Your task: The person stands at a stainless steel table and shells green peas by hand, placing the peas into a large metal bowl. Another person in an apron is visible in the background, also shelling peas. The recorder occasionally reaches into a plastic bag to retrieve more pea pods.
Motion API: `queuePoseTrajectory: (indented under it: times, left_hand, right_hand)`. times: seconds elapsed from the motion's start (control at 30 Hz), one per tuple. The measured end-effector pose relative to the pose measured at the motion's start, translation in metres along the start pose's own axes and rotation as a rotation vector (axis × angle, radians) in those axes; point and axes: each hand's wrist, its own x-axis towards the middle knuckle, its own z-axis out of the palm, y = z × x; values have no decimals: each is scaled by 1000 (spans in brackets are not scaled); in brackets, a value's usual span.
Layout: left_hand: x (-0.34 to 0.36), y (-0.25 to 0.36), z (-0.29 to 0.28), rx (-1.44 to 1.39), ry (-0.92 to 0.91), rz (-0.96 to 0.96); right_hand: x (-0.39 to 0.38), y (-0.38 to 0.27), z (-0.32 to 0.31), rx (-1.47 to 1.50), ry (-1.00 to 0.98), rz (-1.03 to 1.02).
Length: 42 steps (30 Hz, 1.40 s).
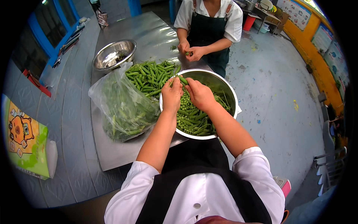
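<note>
Over a large steel bowl (234,98), my left hand (172,93) and my right hand (200,95) pinch a green pea pod (182,79) between them, one at each end. Loose shelled peas (185,102) and several green pods (197,121) lie inside the bowl. Beyond my left hand spreads a heap of whole pea pods (153,74) on the metal table (119,153). A clear plastic bag (126,108) with more pods in it slumps beside my left forearm.
A smaller steel bowl (102,56) with dark scraps stands at the table's far left. Across the table, a person in a dark apron (207,31) works something small and green with both hands. A green and yellow box (28,138) sits at the far left.
</note>
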Motion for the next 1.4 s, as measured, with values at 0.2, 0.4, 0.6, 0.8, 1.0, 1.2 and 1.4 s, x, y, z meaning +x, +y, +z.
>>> queuePoseTrajectory:
  times: [0.2, 0.4, 0.6, 0.8, 1.0, 1.2, 1.4]
  left_hand:
    - [3, -2, -5, 50, 65, -31]
    - [-3, 3, 2, -59, -37, -13]
    - [0, 1, -3, -33, -21, -34]
    - [1, 2, 0, -8, 116, -32]
    - [1, 2, -2, -32, 84, -14]
    - [0, 1, -1, 185, 25, -42]
    - [0, 2, -1, 78, -109, -38]
  right_hand:
    - [-4, -2, 6, 30, -55, 8]
    - [-2, -1, 2, 57, 27, 54]
    - [-3, 3, 2, 51, -15, 30]
    - [-3, -3, 2, 128, -39, 71]
    - [3, 8, -1, 1058, -379, 614]
    - [-2, 2, 8, 824, -184, 469]
    - [3, 13, 4, 1183, -230, 763]
